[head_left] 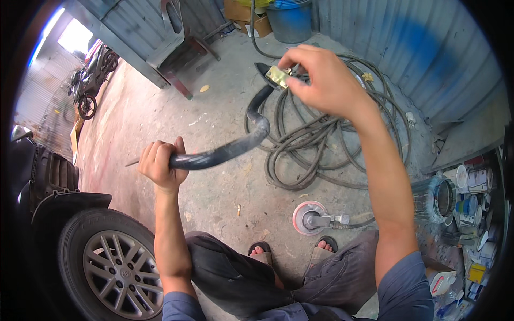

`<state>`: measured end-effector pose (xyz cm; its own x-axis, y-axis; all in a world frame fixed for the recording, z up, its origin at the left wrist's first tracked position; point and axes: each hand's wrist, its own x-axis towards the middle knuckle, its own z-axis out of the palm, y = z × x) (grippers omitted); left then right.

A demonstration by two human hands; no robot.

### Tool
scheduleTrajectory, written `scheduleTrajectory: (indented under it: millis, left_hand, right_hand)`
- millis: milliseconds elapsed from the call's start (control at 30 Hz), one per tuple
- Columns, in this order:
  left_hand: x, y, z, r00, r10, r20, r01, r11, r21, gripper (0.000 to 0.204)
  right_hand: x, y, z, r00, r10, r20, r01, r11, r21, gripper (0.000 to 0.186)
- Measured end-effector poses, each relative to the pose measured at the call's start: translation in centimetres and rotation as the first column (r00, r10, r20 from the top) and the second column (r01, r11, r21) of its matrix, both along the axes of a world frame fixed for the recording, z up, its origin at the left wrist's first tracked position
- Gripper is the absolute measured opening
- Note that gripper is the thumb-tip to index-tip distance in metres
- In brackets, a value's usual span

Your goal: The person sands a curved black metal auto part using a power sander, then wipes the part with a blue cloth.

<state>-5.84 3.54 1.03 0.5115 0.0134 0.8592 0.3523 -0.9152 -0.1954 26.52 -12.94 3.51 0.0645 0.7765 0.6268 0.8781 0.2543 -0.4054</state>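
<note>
A curved black tube [219,153], dusty grey at its bend, slants up from left to right in front of me. My left hand [160,163] is closed round its lower left end, and a thin pointed tip [131,162] sticks out past that fist. At the tube's upper end is a dark flared foot. There my right hand [321,77] has its thumb and fingers pinched at a small yellowish, flat plate-like piece [278,77] lying against the foot. Whether that piece is fixed to the tube cannot be made out.
Coiled hose [300,155] lies on the concrete floor, ahead and right. A round sander [310,218] rests near my feet. A car wheel [120,267] stands at left, paint cans [480,181] at right. A chair [174,53], blue bucket [289,21] and motorcycle [93,75] are farther off.
</note>
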Motion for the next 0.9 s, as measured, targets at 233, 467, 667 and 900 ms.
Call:
scheduleTrajectory:
  millis: [233, 467, 667, 900]
  left_hand:
    - [1.3, 1.9, -3.5, 0.951, 0.142, 0.275, 0.065, 0.777, -0.626, 0.025]
    - [3.2, -1.0, -1.9, 0.919, 0.274, 0.285, 0.264, 0.11, -0.958, 0.023]
    - [4.1, -2.1, -1.6, 0.946, 0.203, 0.254, 0.279, -0.105, -0.954, 0.024]
    - [3.9, -1.6, -2.0, 0.948, 0.156, 0.276, 0.317, -0.411, -0.855, 0.026]
  right_hand:
    - [5.4, 2.5, -7.5, 0.673, -0.35, -0.651, 0.358, 0.925, -0.128, 0.064]
    - [5.2, 3.0, -11.8, 0.121, -0.181, -0.976, -0.046, 0.981, -0.188, 0.088]
    - [4.7, 4.1, -10.7, 0.006, 0.075, -0.997, -0.136, 0.988, 0.074, 0.053]
    - [5.1, 4.3, -10.4, 0.185, -0.077, -0.98, -0.001, 0.997, -0.078, 0.047]
